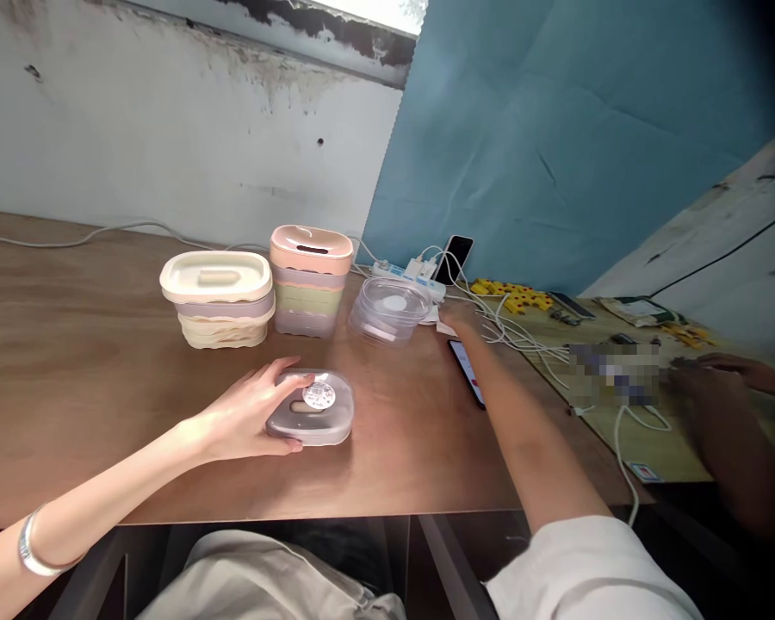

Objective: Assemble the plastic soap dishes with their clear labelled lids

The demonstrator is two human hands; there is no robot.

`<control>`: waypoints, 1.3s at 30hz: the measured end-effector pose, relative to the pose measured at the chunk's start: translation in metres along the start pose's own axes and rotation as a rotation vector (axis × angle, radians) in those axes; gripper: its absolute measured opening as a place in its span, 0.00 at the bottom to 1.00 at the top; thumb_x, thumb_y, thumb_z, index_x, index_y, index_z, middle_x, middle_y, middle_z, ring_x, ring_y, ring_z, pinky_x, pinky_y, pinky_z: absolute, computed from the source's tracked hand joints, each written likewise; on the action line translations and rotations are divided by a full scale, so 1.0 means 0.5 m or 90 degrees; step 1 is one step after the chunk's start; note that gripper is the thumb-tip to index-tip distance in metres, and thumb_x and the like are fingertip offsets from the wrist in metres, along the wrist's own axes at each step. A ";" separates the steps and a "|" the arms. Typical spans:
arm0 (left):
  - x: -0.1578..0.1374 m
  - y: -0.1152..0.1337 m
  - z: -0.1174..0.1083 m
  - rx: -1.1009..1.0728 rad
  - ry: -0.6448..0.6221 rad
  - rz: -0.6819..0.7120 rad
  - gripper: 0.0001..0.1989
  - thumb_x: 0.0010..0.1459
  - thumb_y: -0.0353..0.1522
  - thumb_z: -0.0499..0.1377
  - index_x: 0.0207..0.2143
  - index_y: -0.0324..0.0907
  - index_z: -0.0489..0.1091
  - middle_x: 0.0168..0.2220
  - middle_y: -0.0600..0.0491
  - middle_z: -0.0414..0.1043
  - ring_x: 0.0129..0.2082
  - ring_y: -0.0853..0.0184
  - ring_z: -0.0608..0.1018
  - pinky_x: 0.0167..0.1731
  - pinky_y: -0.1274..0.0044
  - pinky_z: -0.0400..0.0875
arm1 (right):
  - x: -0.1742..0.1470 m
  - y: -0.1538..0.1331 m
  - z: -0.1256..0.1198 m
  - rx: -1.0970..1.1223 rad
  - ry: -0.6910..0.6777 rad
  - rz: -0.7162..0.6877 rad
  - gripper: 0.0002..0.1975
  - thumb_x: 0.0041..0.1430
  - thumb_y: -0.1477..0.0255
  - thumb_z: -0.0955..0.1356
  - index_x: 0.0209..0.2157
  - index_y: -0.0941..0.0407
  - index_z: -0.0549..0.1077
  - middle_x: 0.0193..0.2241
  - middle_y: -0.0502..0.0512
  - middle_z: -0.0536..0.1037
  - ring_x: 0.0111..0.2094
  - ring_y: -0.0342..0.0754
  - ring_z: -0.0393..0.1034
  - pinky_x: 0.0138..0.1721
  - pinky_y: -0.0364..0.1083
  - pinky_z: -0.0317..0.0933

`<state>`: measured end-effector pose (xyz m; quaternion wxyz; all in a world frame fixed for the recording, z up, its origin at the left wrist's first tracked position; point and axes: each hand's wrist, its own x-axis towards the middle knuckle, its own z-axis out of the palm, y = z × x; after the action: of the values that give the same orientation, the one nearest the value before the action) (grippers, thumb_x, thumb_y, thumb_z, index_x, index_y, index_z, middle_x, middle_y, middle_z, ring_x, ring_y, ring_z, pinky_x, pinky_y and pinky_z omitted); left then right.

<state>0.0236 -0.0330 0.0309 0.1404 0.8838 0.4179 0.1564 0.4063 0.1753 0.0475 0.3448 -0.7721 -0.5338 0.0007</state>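
My left hand [264, 409] grips the near side of a small clear-lidded plastic container [316, 422] on the table. Its thumb and fingers wrap around the left end, and a round white label [319, 395] sits on the lid. My right hand [460, 315] reaches to the back, beside the white power strip and its cables; its fingers are blurred and partly hidden. Just left of it stand stacked clear plastic containers [391, 310]. A phone [466, 372] lies under my right forearm.
Behind my left hand stand a stack of cream and mauve containers [223, 323] and a taller pink, green and mauve stack [310, 284]. White cables [510, 331] run from the power strip [406, 277]. At right, a co-worker's hands [716, 379] work at a second table.
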 end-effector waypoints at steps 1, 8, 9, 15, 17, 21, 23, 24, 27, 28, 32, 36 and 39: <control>0.000 -0.004 0.001 -0.027 0.001 -0.003 0.37 0.45 0.38 0.66 0.58 0.48 0.55 0.61 0.42 0.49 0.56 0.49 0.65 0.50 0.63 0.66 | 0.003 -0.004 -0.006 0.000 0.028 0.017 0.16 0.62 0.67 0.66 0.51 0.56 0.67 0.51 0.58 0.68 0.49 0.52 0.67 0.49 0.56 0.64; 0.005 -0.015 0.002 -0.150 -0.010 -0.009 0.37 0.45 0.37 0.65 0.57 0.53 0.56 0.54 0.49 0.58 0.49 0.56 0.71 0.45 0.68 0.70 | -0.018 -0.077 -0.077 0.071 0.091 -0.073 0.18 0.64 0.70 0.60 0.55 0.58 0.59 0.55 0.64 0.65 0.56 0.55 0.59 0.55 0.58 0.54; 0.007 -0.015 0.003 -0.156 -0.010 -0.009 0.37 0.45 0.37 0.65 0.57 0.53 0.56 0.55 0.50 0.58 0.50 0.56 0.70 0.46 0.67 0.69 | -0.034 -0.089 -0.086 0.089 0.032 -0.133 0.19 0.63 0.69 0.62 0.54 0.56 0.60 0.53 0.60 0.67 0.54 0.53 0.62 0.54 0.55 0.57; 0.007 -0.025 0.005 -0.173 0.016 -0.050 0.41 0.48 0.40 0.65 0.60 0.48 0.48 0.58 0.45 0.55 0.56 0.54 0.66 0.52 0.65 0.66 | -0.139 -0.122 -0.120 0.040 -0.259 -0.566 0.27 0.52 0.58 0.70 0.53 0.50 0.65 0.55 0.56 0.66 0.60 0.59 0.54 0.58 0.60 0.50; 0.003 -0.028 0.001 -0.159 0.020 -0.066 0.41 0.48 0.40 0.64 0.60 0.45 0.48 0.58 0.44 0.56 0.56 0.53 0.66 0.52 0.65 0.66 | -0.168 -0.125 -0.123 -0.002 -0.208 -0.597 0.29 0.51 0.58 0.71 0.53 0.51 0.65 0.56 0.59 0.65 0.61 0.62 0.51 0.59 0.63 0.47; -0.012 -0.025 -0.007 -0.114 0.018 -0.044 0.39 0.47 0.41 0.65 0.58 0.45 0.51 0.56 0.44 0.60 0.54 0.52 0.68 0.50 0.64 0.67 | -0.258 -0.143 -0.123 0.088 -0.167 -0.638 0.25 0.57 0.57 0.67 0.54 0.49 0.63 0.56 0.58 0.64 0.62 0.58 0.50 0.60 0.62 0.48; -0.026 -0.016 -0.009 -0.063 0.017 -0.020 0.41 0.46 0.42 0.66 0.58 0.45 0.51 0.57 0.43 0.59 0.55 0.50 0.66 0.50 0.62 0.66 | -0.323 -0.155 -0.123 0.147 -0.250 -0.693 0.27 0.57 0.56 0.67 0.56 0.49 0.61 0.55 0.59 0.65 0.62 0.57 0.52 0.59 0.61 0.52; -0.035 -0.011 -0.011 -0.027 0.020 -0.010 0.43 0.45 0.44 0.66 0.59 0.45 0.50 0.59 0.41 0.56 0.57 0.49 0.64 0.52 0.61 0.64 | -0.357 -0.160 -0.122 0.153 -0.326 -0.725 0.32 0.55 0.54 0.68 0.58 0.51 0.59 0.56 0.60 0.65 0.61 0.57 0.53 0.59 0.60 0.54; -0.058 0.005 -0.031 0.086 0.079 0.033 0.48 0.45 0.49 0.65 0.62 0.44 0.44 0.64 0.39 0.48 0.62 0.46 0.55 0.56 0.57 0.57 | -0.441 -0.165 -0.115 0.129 -0.480 -0.747 0.47 0.45 0.48 0.71 0.63 0.49 0.52 0.62 0.63 0.57 0.62 0.63 0.52 0.57 0.61 0.58; -0.063 0.008 -0.044 0.117 0.117 0.052 0.47 0.48 0.49 0.64 0.63 0.45 0.43 0.64 0.41 0.48 0.63 0.47 0.53 0.58 0.58 0.55 | -0.460 -0.163 -0.111 0.125 -0.499 -0.740 0.47 0.45 0.49 0.71 0.63 0.46 0.51 0.64 0.60 0.54 0.63 0.63 0.50 0.57 0.60 0.58; -0.064 -0.001 -0.136 0.229 0.275 0.042 0.27 0.60 0.43 0.56 0.59 0.50 0.51 0.61 0.49 0.58 0.62 0.57 0.58 0.60 0.63 0.51 | -0.493 -0.143 -0.097 0.137 -0.505 -0.677 0.38 0.52 0.57 0.69 0.61 0.34 0.50 0.65 0.46 0.48 0.63 0.56 0.52 0.58 0.57 0.59; -0.039 -0.036 -0.236 0.299 0.249 -0.099 0.23 0.62 0.44 0.52 0.56 0.44 0.56 0.64 0.47 0.52 0.62 0.53 0.55 0.57 0.56 0.51 | -0.496 -0.104 -0.117 0.133 -0.501 -0.612 0.35 0.50 0.60 0.70 0.58 0.35 0.53 0.64 0.47 0.50 0.62 0.53 0.55 0.58 0.53 0.61; -0.022 -0.066 -0.278 0.277 0.219 -0.203 0.32 0.62 0.47 0.52 0.60 0.36 0.51 0.63 0.39 0.51 0.61 0.47 0.55 0.54 0.51 0.52 | -0.491 -0.054 -0.159 0.099 -0.474 -0.575 0.31 0.51 0.60 0.70 0.56 0.36 0.57 0.63 0.49 0.53 0.60 0.55 0.57 0.56 0.56 0.63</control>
<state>-0.0607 -0.0050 0.1436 -0.1019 0.7768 0.5927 0.1866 0.3077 -0.0642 0.0327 0.1562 -0.3887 -0.8932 0.1637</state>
